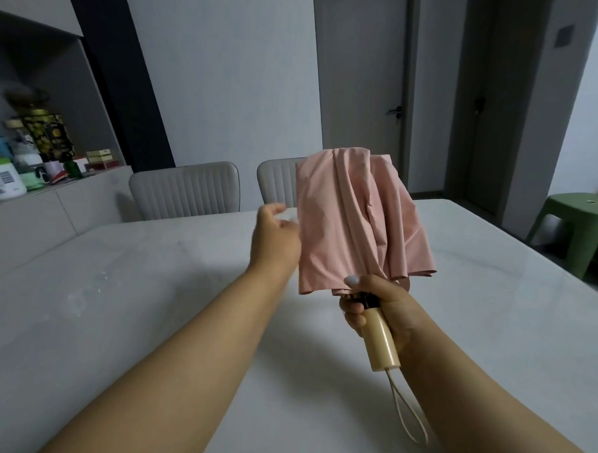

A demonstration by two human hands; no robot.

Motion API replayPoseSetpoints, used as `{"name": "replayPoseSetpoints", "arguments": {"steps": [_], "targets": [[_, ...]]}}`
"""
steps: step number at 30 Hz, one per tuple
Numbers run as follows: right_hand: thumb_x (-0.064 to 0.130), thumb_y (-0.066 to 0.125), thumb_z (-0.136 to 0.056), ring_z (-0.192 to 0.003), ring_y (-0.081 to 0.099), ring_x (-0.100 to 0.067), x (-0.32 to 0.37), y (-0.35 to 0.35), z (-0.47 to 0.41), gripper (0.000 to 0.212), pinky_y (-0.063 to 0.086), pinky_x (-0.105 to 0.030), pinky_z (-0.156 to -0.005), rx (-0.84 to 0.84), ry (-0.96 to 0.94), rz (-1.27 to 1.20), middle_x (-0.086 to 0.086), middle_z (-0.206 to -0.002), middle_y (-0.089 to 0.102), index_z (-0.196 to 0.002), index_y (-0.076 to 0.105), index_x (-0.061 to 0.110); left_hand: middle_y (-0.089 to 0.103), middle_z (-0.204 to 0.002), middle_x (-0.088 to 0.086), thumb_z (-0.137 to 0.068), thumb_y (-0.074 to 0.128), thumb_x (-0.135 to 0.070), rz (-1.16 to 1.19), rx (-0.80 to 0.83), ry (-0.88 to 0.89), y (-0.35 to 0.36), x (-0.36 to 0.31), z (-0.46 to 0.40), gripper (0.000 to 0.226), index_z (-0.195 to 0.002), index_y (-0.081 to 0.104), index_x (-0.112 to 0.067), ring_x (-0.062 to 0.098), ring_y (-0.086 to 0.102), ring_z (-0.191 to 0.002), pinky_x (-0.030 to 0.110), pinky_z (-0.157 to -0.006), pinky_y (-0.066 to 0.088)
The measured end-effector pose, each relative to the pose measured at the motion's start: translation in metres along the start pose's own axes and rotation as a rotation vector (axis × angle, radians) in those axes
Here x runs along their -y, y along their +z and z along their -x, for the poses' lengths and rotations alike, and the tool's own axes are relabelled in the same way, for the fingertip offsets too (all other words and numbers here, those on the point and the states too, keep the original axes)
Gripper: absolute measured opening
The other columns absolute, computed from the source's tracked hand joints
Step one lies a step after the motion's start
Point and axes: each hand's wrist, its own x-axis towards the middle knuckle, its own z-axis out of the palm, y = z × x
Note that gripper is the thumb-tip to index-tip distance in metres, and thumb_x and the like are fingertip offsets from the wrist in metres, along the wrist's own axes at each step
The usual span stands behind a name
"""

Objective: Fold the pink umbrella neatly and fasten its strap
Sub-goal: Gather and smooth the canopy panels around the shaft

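Note:
The pink umbrella (pixel 356 222) is collapsed and held upright above the table, its canopy hanging in loose, uneven folds. My right hand (pixel 373 305) grips it at the top of the cream handle (pixel 381 343), from which a thin wrist loop (pixel 408 409) dangles. My left hand (pixel 274 239) is at the canopy's left edge, blurred, fingers apart and touching or nearly touching the fabric. The fastening strap is not visible among the folds.
A white marble-look table (pixel 150 305) spreads below my arms. Two pale padded chairs (pixel 186 190) stand at its far side. A sideboard with jars and boxes (pixel 30 156) is at the left, a green plastic stool (pixel 578 225) at the right.

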Motion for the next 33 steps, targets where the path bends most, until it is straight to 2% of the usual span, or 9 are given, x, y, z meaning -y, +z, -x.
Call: {"name": "replayPoseSetpoints", "arguments": {"steps": [2, 3, 7, 14, 19, 23, 26, 30, 33], "targets": [[0.002, 0.068, -0.062, -0.036, 0.040, -0.013, -0.001, 0.000, -0.001, 0.022, 0.036, -0.020, -0.035, -0.020, -0.039, 0.016, -0.004, -0.046, 0.046, -0.067, 0.047, 0.006, 0.055, -0.085, 0.001, -0.097, 0.043, -0.018, -0.077, -0.078, 0.022, -0.002, -0.022, -0.015, 0.015, -0.097, 0.056, -0.011, 0.019, 0.052, -0.076, 0.028, -0.064, 0.044], [0.000, 0.068, -0.062, -0.037, 0.041, -0.013, -0.003, 0.000, -0.001, 0.020, 0.037, -0.021, -0.035, -0.025, -0.060, 0.029, -0.005, -0.046, 0.046, -0.066, 0.048, 0.006, 0.050, -0.077, 0.002, -0.099, 0.039, -0.023, -0.114, -0.093, 0.027, -0.001, -0.034, -0.018, 0.023, -0.086, 0.054, -0.010, 0.021, 0.047, -0.071, 0.026, -0.059, 0.036], [0.005, 0.067, -0.063, -0.041, 0.043, -0.016, -0.007, 0.001, -0.002, 0.010, 0.038, -0.023, -0.037, -0.036, -0.110, 0.117, -0.010, -0.052, 0.048, -0.059, 0.058, 0.004, 0.061, -0.119, 0.013, -0.104, 0.023, -0.039, -0.276, -0.145, 0.017, 0.005, -0.059, -0.029, 0.051, -0.127, 0.050, -0.003, 0.030, 0.056, -0.101, 0.030, -0.077, 0.037], [0.006, 0.067, -0.062, -0.034, 0.041, -0.012, -0.003, 0.005, 0.006, 0.022, 0.037, -0.018, -0.035, 0.093, -0.053, -0.028, -0.005, -0.047, 0.045, -0.074, 0.048, 0.004, 0.065, -0.111, 0.017, -0.105, 0.023, -0.037, -0.144, -0.146, -0.023, 0.018, -0.045, -0.034, 0.052, -0.114, 0.059, 0.000, 0.033, 0.061, -0.103, 0.038, -0.088, 0.049], [0.005, 0.064, -0.066, -0.039, 0.042, -0.015, -0.005, 0.006, 0.003, 0.013, 0.038, -0.023, -0.037, 0.002, -0.101, 0.061, -0.009, -0.052, 0.050, -0.070, 0.052, 0.002, 0.055, -0.128, 0.015, -0.100, 0.038, -0.015, -0.213, -0.195, -0.138, 0.021, -0.043, -0.034, 0.031, -0.130, 0.044, -0.007, 0.032, 0.056, -0.112, 0.038, -0.087, 0.046], [0.000, 0.070, -0.069, -0.043, 0.046, -0.018, -0.007, 0.004, -0.002, 0.010, 0.041, -0.025, -0.041, -0.112, -0.152, 0.204, -0.016, -0.061, 0.055, -0.066, 0.061, -0.003, 0.049, -0.134, 0.009, -0.094, 0.039, -0.002, -0.406, -0.368, 0.261, 0.015, -0.053, -0.029, 0.042, -0.129, 0.054, -0.019, 0.028, 0.042, -0.123, 0.033, -0.094, 0.041], [-0.003, 0.068, -0.076, -0.044, 0.047, -0.018, -0.009, 0.006, -0.002, 0.013, 0.042, -0.026, -0.042, -0.144, -0.170, 0.238, -0.017, -0.060, 0.054, -0.063, 0.065, -0.003, 0.056, -0.133, 0.008, -0.099, 0.036, -0.014, -0.339, -0.194, 0.367, 0.032, -0.044, -0.009, 0.040, -0.134, 0.056, -0.019, 0.027, 0.047, -0.123, 0.033, -0.106, 0.037], [-0.006, 0.064, -0.079, -0.044, 0.046, -0.017, -0.006, 0.010, 0.004, 0.011, 0.041, -0.024, -0.040, -0.088, -0.177, 0.223, -0.012, -0.056, 0.059, -0.069, 0.064, -0.004, 0.058, -0.133, -0.004, -0.091, 0.029, -0.062, 0.036, 0.129, 0.001, 0.045, -0.024, -0.001, 0.053, -0.140, 0.039, -0.045, 0.023, 0.056, -0.118, 0.042, -0.104, 0.041], [0.002, 0.064, -0.071, -0.042, 0.045, -0.014, -0.001, 0.010, 0.007, 0.007, 0.040, -0.023, -0.040, 0.001, -0.161, 0.203, -0.008, -0.054, 0.061, -0.072, 0.062, -0.004, 0.064, -0.126, 0.002, -0.082, 0.039, -0.065, 0.240, 0.201, -0.148, 0.041, -0.023, -0.004, 0.062, -0.135, 0.047, -0.035, 0.025, 0.061, -0.113, 0.049, -0.100, 0.047]]}}
